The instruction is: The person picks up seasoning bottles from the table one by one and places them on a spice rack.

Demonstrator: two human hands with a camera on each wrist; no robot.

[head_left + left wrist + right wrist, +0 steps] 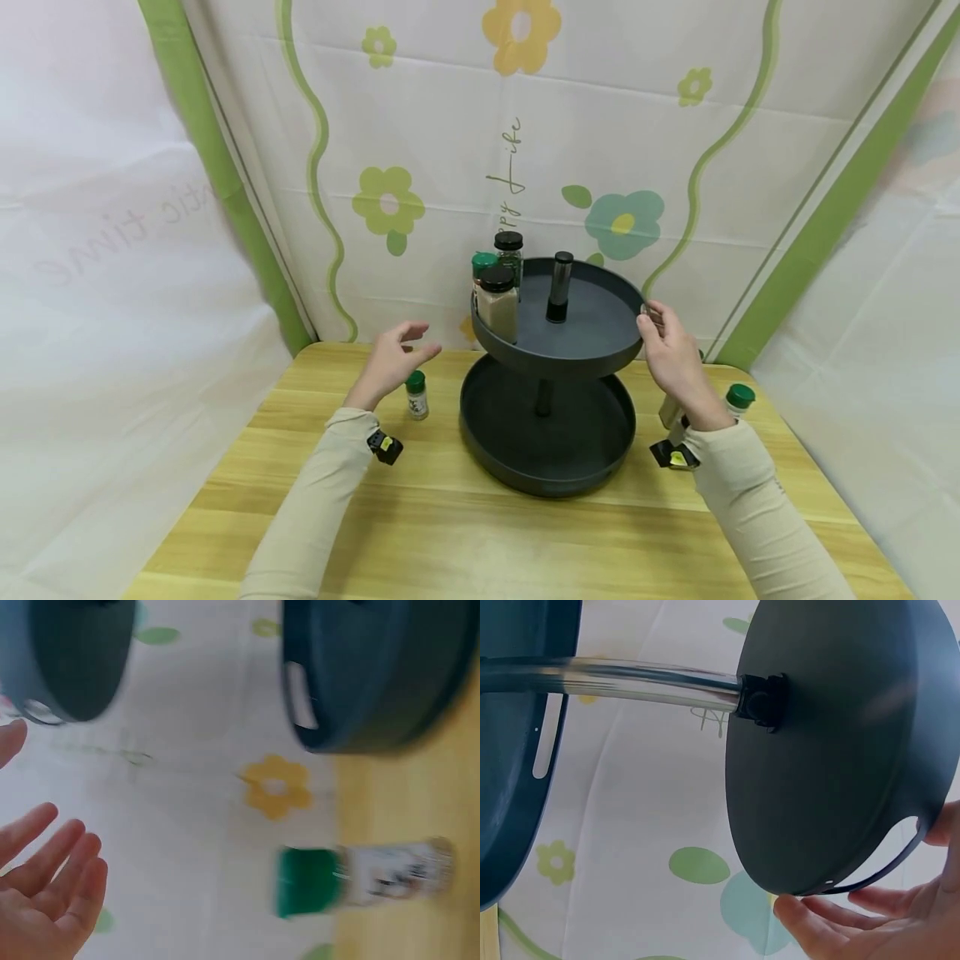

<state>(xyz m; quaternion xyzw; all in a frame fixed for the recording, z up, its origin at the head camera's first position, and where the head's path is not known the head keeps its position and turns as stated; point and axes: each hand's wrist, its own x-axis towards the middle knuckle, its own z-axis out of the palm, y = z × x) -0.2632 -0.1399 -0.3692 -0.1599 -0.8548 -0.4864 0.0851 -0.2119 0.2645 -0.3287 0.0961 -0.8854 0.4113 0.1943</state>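
Observation:
A dark two-tier round tray stand stands on the table, with a short post rising from its upper tray. My right hand grips the right rim of that upper tray, its thumb and fingers about the handle slot in the right wrist view. Apart from the stand, on its left, my left hand hovers with relaxed fingers and holds nothing. Just below it, a small green-capped spice jar stands upright on the table. Grouped at the upper tray's left side are a black-capped jar of pale powder, a green-capped jar and another black-capped jar.
To the right, partly behind my right forearm, are a green-capped jar and a pale container. The lower tray bears nothing visible. Printed curtains enclose the wooden table at the back and sides.

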